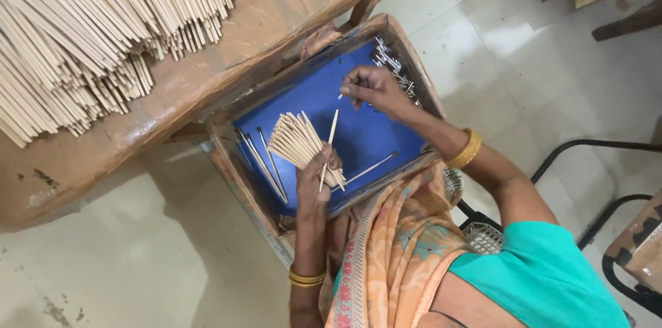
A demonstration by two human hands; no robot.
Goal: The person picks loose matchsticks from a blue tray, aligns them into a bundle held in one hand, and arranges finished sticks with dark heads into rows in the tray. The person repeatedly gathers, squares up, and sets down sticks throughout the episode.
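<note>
Hiding stick bundle (pixel 296 140) base, left hand (pixel 314 187); right hand (pixel 372 88) fingertips unclear

We curl our left hand (pixel 314 180) into a closed grip, forearm raised; our right hand (pixel 369 87) reaches out ahead, fingertips pinched together.

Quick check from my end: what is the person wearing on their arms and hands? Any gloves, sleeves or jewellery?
No gloves: both hands are bare. The left hand has gold-coloured bangles at the wrist. The right hand has a wider stack of gold-coloured bangles at its wrist. The forearms are uncovered; a short teal sleeve covers the right upper arm, and an orange patterned drape lies beside the left arm.
</note>
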